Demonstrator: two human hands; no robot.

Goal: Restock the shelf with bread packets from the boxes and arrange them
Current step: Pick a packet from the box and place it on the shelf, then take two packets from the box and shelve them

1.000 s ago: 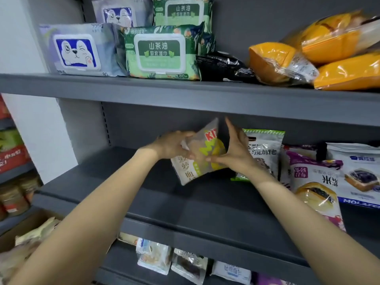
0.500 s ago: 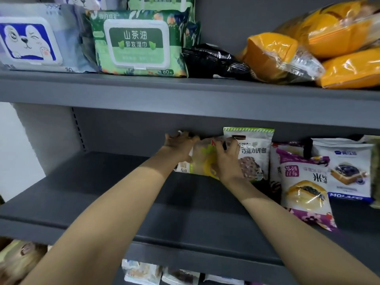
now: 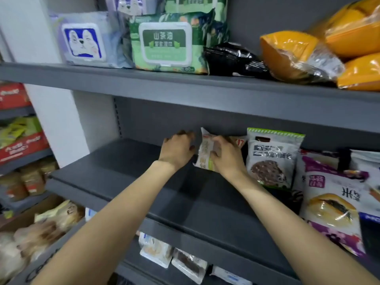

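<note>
the right hand [image 3: 225, 156] curls its fingers round a bread packet [image 3: 205, 156], standing it at the back of the middle shelf [image 3: 144, 182]. the left hand [image 3: 176, 149] is at the packet's left edge; whether it grips or only steadies, i cannot tell. just right stands a green-topped packet [image 3: 271, 157], then a purple packet [image 3: 333, 204]. the shelf's left stretch is bare, and a box [image 3: 30, 233] below left holds more bread, so i judge restocking is partway.

The purple bread packet [image 3: 333, 204] reads "米"; the green wipes pack [image 3: 167, 43] reads "山茶".
</note>
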